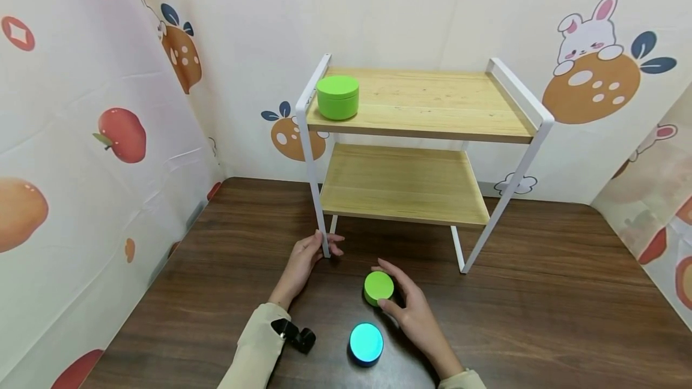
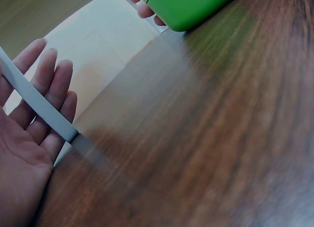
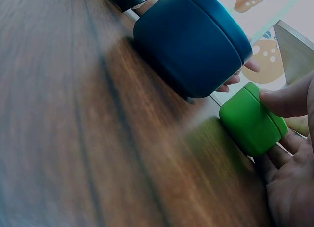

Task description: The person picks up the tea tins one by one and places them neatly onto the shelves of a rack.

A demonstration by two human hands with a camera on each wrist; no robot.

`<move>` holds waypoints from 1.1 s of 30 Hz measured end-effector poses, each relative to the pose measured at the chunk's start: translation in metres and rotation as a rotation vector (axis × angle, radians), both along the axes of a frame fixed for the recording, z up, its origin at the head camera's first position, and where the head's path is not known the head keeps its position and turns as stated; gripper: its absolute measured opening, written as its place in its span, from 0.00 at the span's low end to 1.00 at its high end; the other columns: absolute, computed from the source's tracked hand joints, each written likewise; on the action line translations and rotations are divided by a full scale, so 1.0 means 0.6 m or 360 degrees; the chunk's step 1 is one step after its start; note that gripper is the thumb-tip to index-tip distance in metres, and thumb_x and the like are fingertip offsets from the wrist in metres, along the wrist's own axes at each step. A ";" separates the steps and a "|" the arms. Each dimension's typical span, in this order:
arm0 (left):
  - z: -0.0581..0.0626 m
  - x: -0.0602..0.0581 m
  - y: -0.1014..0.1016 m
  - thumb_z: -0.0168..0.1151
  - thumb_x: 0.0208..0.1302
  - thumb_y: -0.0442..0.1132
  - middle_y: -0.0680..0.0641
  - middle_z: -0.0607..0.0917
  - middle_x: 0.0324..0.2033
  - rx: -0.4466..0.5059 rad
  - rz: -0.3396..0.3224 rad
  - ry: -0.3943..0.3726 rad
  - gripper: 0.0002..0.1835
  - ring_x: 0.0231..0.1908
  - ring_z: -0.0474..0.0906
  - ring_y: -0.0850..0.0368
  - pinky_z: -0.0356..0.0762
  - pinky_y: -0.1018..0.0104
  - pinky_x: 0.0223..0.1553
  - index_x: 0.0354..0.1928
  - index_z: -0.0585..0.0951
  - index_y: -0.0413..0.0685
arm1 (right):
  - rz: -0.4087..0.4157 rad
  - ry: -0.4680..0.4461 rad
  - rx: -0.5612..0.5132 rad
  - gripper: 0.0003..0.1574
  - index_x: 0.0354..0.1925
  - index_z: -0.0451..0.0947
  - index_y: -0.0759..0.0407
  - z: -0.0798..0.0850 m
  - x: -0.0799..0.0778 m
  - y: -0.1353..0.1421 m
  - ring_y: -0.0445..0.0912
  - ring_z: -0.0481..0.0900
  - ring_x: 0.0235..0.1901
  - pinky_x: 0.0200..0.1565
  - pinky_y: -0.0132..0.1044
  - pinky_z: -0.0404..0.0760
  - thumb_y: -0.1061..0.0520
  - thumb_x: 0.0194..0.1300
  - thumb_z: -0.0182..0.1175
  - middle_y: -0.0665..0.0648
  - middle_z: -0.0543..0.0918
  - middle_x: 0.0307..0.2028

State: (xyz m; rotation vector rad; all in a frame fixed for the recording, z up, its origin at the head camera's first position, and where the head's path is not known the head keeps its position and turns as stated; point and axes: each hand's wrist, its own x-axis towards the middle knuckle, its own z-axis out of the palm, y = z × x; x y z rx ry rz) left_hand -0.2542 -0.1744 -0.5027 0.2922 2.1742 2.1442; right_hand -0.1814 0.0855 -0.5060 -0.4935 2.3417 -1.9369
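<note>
My right hand point(image 1: 415, 312) holds a small round green lidded container point(image 1: 378, 287) on the table, thumb on its near side and fingers round the far side. In the right wrist view, the thumb presses near the lid seam of this green container point(image 3: 252, 121). My left hand point(image 1: 300, 263) is at the foot of the rack's front left leg point(image 1: 317, 203), thumb in front and fingers behind it. The left wrist view shows the white leg point(image 2: 41, 109) crossing the loosely spread fingers. A blue round lidded container point(image 1: 366, 344) stands just nearer than the green one.
The two-tier rack point(image 1: 405, 185) has wooden boards and a white frame. A larger green round container point(image 1: 337, 98) sits at the left end of its top board point(image 1: 427, 101). Printed cloth point(image 1: 243, 29) hangs behind and beside the dark wooden table point(image 1: 567, 293).
</note>
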 end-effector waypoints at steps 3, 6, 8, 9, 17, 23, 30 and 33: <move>-0.001 0.000 0.000 0.36 0.86 0.60 0.42 0.90 0.41 0.0002 0.0001 0.0005 0.38 0.49 0.87 0.57 0.78 0.67 0.59 0.58 0.84 0.34 | 0.0015 0.0003 -0.0009 0.46 0.78 0.65 0.61 -0.001 0.000 0.001 0.59 0.67 0.76 0.69 0.20 0.62 0.72 0.65 0.65 0.60 0.79 0.69; 0.000 -0.001 0.000 0.36 0.86 0.61 0.38 0.90 0.44 0.0009 -0.0004 0.0005 0.38 0.49 0.87 0.57 0.78 0.67 0.60 0.58 0.84 0.34 | 0.0025 0.0032 -0.0002 0.44 0.77 0.66 0.62 -0.003 -0.001 0.002 0.59 0.69 0.75 0.68 0.20 0.63 0.69 0.66 0.67 0.62 0.79 0.70; 0.001 0.000 0.000 0.36 0.86 0.61 0.33 0.88 0.46 0.0021 -0.0010 -0.0001 0.38 0.50 0.87 0.56 0.77 0.67 0.60 0.58 0.84 0.34 | 0.0029 0.0060 0.0014 0.41 0.76 0.68 0.61 -0.004 -0.002 0.003 0.55 0.71 0.74 0.68 0.21 0.65 0.65 0.67 0.68 0.62 0.79 0.70; 0.001 0.000 0.000 0.35 0.86 0.61 0.32 0.88 0.47 0.0026 -0.0013 -0.0003 0.38 0.50 0.87 0.56 0.77 0.67 0.61 0.59 0.84 0.34 | 0.0027 0.0064 0.0023 0.40 0.75 0.70 0.60 -0.004 -0.002 0.003 0.53 0.72 0.73 0.68 0.21 0.65 0.64 0.68 0.69 0.62 0.79 0.70; 0.002 0.001 0.000 0.34 0.87 0.59 0.24 0.84 0.52 0.0038 -0.0031 0.0006 0.39 0.50 0.87 0.57 0.77 0.68 0.61 0.59 0.82 0.30 | -0.0002 0.0009 0.0077 0.36 0.71 0.75 0.54 0.000 -0.001 0.003 0.54 0.73 0.71 0.68 0.29 0.70 0.64 0.67 0.69 0.58 0.79 0.69; 0.003 0.000 0.000 0.34 0.86 0.60 0.25 0.84 0.52 0.0038 -0.0032 0.0001 0.40 0.50 0.87 0.57 0.77 0.67 0.61 0.59 0.82 0.28 | -0.0007 0.0005 0.0089 0.35 0.71 0.76 0.54 0.001 -0.001 0.001 0.55 0.73 0.71 0.69 0.31 0.70 0.64 0.67 0.69 0.57 0.79 0.69; 0.002 0.000 0.000 0.34 0.87 0.59 0.27 0.86 0.50 0.0017 -0.0034 0.0009 0.39 0.50 0.87 0.56 0.77 0.65 0.61 0.59 0.82 0.28 | -0.0015 -0.0006 0.0093 0.35 0.70 0.76 0.53 0.003 0.000 0.001 0.54 0.73 0.71 0.68 0.31 0.70 0.64 0.67 0.70 0.56 0.79 0.68; 0.003 0.000 0.001 0.33 0.87 0.59 0.27 0.86 0.50 0.0015 -0.0036 0.0011 0.40 0.50 0.87 0.56 0.77 0.65 0.61 0.59 0.81 0.28 | -0.0015 -0.0003 0.0096 0.35 0.70 0.76 0.54 0.004 0.000 0.001 0.54 0.73 0.71 0.68 0.31 0.70 0.64 0.67 0.69 0.56 0.79 0.68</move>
